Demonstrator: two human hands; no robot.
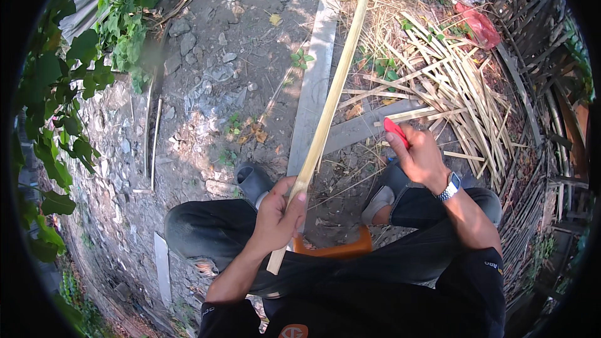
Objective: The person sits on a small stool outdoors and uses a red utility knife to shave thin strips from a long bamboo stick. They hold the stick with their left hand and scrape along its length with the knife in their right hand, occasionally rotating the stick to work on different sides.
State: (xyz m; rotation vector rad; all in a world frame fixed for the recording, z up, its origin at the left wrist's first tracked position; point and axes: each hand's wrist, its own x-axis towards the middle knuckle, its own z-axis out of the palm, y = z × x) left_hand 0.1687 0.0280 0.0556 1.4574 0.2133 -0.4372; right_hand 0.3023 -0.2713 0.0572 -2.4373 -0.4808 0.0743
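Observation:
My left hand (280, 215) grips a long pale bamboo strip (330, 101) near its lower end; the strip slants up and away over the ground toward the top of the view. My right hand (418, 153) is raised to the right of the strip, apart from it, closed around a red-handled tool (395, 132); its blade is hidden behind my fingers. I sit on an orange stool (341, 251) with my knees apart, and a watch (449, 186) is on my right wrist.
A heap of split bamboo strips (451, 81) lies at the right. Grey planks (316, 69) lie on the dirt ahead. A bamboo fence (538, 87) runs along the right edge, leafy plants (69, 87) along the left. A red bag (481, 25) lies at the far right.

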